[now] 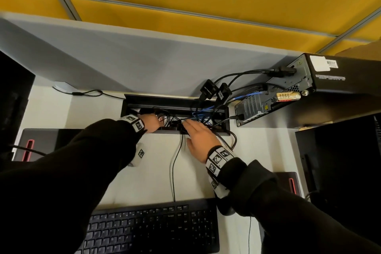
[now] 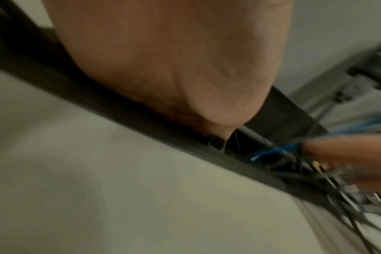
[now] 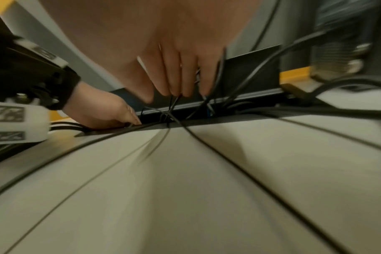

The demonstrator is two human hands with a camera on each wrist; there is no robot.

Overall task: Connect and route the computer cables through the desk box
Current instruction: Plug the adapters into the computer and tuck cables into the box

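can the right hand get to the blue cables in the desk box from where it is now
Probably yes. The right hand already has its straight fingers in the recessed black desk box, and the thin blue cables run just beyond the fingertips. Tangled black cables cross them, so it may need to push those aside.

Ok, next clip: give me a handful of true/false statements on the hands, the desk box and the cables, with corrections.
1. Both hands are at the desk box. True.
2. The left hand rests on the keyboard. False: it reaches into the left part of the box opening.
3. Blue cables run from the computer toward the box. True.
4. The right hand has its fingers straight, tips among the cables in the box. True.
5. The box lid is closed. False: the box is open, with cables inside.
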